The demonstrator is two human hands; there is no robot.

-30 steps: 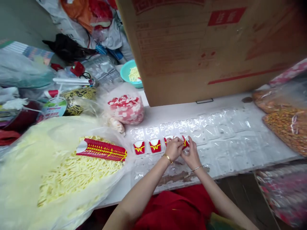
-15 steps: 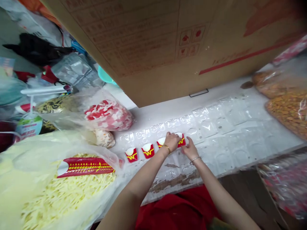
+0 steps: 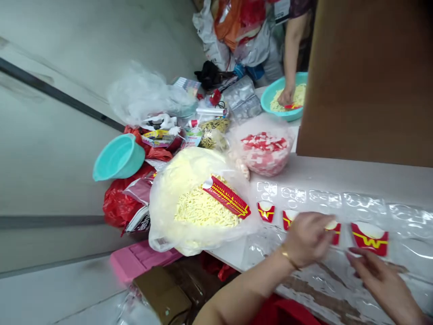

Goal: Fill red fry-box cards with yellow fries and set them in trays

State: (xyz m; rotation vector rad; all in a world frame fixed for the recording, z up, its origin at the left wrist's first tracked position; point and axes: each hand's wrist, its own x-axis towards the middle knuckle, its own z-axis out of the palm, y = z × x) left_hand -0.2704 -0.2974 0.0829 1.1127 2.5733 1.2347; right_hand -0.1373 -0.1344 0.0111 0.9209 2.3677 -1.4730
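Several red-and-yellow toy fries cartons, each with a white curved top, lie in a row on clear plastic blister sheet; the rightmost carton [image 3: 370, 239] shows whole. My left hand [image 3: 311, 237], smeared by motion, hovers over the middle cartons and partly covers them. Whether its curled fingers hold anything cannot be made out. Just below the rightmost carton is my right hand [image 3: 379, 275], thumb and fingers loosely apart, with nothing visible in it. To the left, a stack of nested fries cartons [image 3: 227, 197] rests on pale yellow fry-like pieces [image 3: 199, 210] in an open plastic bag [image 3: 162, 234].
A large cardboard box [image 3: 365, 81] stands at the back right. Beside it sits a bag of red and pink pieces [image 3: 265, 151]. A co-worker's hand [image 3: 287, 95] reaches into a turquoise basin [image 3: 267, 97]. Another turquoise basin [image 3: 118, 158] lies at left among bags.
The view has swung left, bringing the co-worker's arm and basins into sight. My hands have drawn apart; both have left the rightmost carton, which now lies uncovered on the plastic.
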